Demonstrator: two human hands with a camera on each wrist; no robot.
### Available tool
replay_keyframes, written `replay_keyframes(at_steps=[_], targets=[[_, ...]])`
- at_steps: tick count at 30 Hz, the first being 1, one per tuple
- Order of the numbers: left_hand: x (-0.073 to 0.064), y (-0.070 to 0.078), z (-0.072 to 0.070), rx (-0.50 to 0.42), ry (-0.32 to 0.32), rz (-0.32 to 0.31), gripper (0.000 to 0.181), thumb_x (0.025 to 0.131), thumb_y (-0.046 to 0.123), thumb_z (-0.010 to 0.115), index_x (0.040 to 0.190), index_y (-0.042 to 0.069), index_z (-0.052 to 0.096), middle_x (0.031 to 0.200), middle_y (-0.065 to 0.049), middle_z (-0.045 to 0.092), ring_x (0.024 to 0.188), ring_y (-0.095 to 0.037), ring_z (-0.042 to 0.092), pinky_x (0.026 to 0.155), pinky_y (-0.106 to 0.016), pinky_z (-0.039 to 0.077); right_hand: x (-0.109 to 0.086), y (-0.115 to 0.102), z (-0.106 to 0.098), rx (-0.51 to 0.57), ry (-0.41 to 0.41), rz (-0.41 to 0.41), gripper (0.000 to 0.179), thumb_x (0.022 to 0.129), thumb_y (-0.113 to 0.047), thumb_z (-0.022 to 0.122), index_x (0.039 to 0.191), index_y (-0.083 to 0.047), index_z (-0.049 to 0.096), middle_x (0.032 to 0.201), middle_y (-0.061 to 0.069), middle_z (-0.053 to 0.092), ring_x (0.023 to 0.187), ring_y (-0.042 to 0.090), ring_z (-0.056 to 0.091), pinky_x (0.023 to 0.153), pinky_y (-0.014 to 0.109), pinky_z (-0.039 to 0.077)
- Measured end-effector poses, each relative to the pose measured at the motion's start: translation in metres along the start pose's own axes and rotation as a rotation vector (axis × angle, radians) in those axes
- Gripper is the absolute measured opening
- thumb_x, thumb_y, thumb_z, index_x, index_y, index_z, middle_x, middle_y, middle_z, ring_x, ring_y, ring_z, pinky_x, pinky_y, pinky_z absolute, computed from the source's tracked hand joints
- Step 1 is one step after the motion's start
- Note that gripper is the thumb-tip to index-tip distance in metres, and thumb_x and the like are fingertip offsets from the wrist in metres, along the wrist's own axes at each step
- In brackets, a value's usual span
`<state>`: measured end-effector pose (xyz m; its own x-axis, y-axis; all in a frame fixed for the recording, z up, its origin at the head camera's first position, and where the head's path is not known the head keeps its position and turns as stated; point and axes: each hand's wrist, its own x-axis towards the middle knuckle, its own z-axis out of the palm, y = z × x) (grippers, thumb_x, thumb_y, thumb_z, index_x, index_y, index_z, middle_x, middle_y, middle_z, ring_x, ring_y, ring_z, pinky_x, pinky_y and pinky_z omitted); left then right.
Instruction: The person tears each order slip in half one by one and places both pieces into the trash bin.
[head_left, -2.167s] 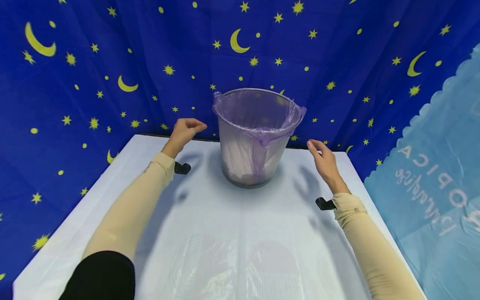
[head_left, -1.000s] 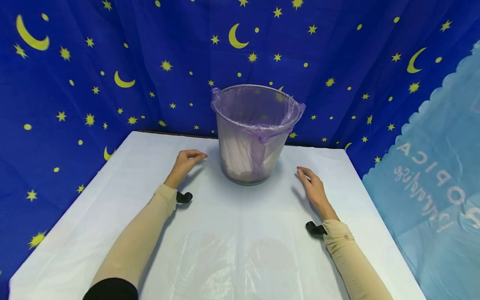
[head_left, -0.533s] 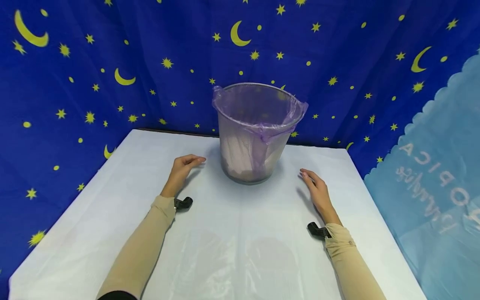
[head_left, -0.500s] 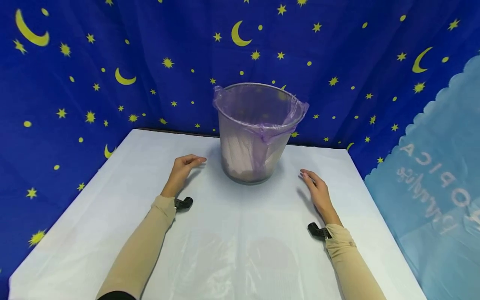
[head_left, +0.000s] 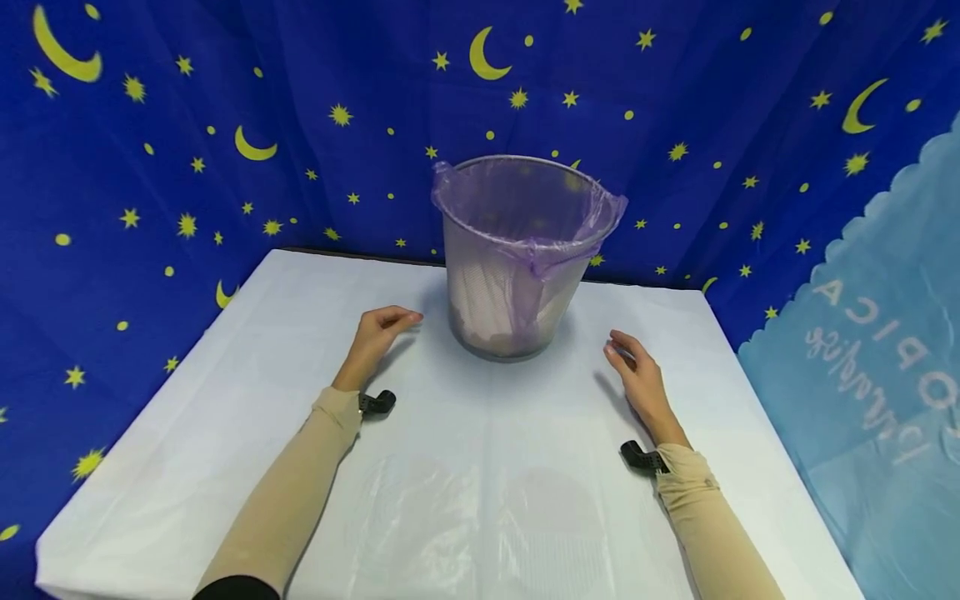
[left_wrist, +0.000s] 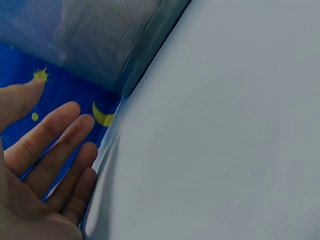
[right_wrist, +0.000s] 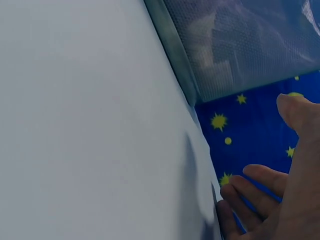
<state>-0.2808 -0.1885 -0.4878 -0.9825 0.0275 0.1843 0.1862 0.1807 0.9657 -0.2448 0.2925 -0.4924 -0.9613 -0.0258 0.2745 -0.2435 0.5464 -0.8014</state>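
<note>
A mesh wastebasket (head_left: 487, 292) stands upright at the back of the table, lined with a thin purple bin bag (head_left: 534, 257) folded over its rim. Pale contents show through the lower mesh. To the left of the basket is my left hand (head_left: 375, 340), fingers relaxed and holding nothing; its palm and loosely bent fingers (left_wrist: 60, 135) appear in the left wrist view. My right hand (head_left: 640, 375) is on the other side, also holding nothing, with its thumb apart from the fingers (right_wrist: 255, 192). Both hands are apart from the basket.
The white-covered table (head_left: 495, 433) reaches back to a blue curtain (head_left: 337, 50) with yellow moons and stars. A light blue cloth with lettering (head_left: 885, 333) hangs at the right. Each wrist carries a small black camera (head_left: 378, 402).
Compared with about two seconds ago, both hands have come down and back from beside the upper basket to near the tabletop. Since then they have barely moved. The basket stays in place.
</note>
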Motion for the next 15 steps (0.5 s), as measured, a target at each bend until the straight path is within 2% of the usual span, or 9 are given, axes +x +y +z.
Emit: replay_keyframes(at_steps=[6,11,15], targets=[[-0.01,0.004,0.014,0.019,-0.02,-0.014,0.029,0.099,0.026,0.077,0.114,0.001,0.079,0.117,-0.019,0.076,0.108,-0.029,0.07,0.091,-0.024,0.052,-0.012,-0.003,0.004,-0.044,-0.018,0.019,0.057,0.109,-0.037,0.059,0.152,-0.002,0.051,0.153,0.023,0.055,0.14,0.043,0.055,0.119,0.052,0.04],[-0.022,0.007,0.022,0.041,-0.048,0.019,0.03,0.1,0.024,0.076,0.114,-0.001,0.078,0.118,-0.022,0.076,0.106,-0.031,0.069,0.087,-0.02,0.05,-0.024,-0.008,0.01,-0.088,-0.032,0.011,0.057,0.108,-0.039,0.058,0.153,-0.004,0.051,0.152,0.021,0.057,0.14,0.042,0.055,0.119,0.053,0.039],[-0.032,0.01,0.026,0.035,-0.057,0.036,0.027,0.1,0.02,0.075,0.114,-0.003,0.078,0.118,-0.022,0.076,0.102,-0.024,0.07,0.088,-0.019,0.05,-0.034,-0.014,0.013,-0.098,-0.047,0.006,0.056,0.107,-0.04,0.06,0.151,-0.005,0.054,0.151,0.02,0.058,0.14,0.041,0.055,0.12,0.055,0.036]])
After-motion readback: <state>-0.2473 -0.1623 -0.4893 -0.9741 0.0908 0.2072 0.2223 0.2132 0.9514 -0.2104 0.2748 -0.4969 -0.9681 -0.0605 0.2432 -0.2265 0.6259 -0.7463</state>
